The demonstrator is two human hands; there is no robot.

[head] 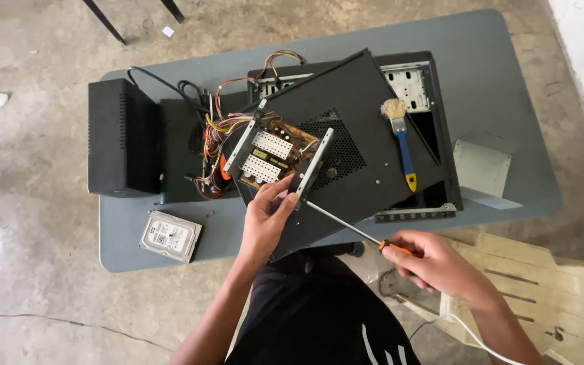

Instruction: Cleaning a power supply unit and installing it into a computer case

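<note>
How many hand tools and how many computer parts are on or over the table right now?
Hand tools: 2, a screwdriver in the right hand and a paintbrush.
Computer parts: 5, a power supply board steadied by the left hand, a black side panel, an open case, a hard drive, a black box unit.
Total: 7

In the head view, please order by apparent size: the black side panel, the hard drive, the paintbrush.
1. Black side panel, clearly largest.
2. Hard drive.
3. Paintbrush; longer than the drive but thinner, so these two are close.
</note>
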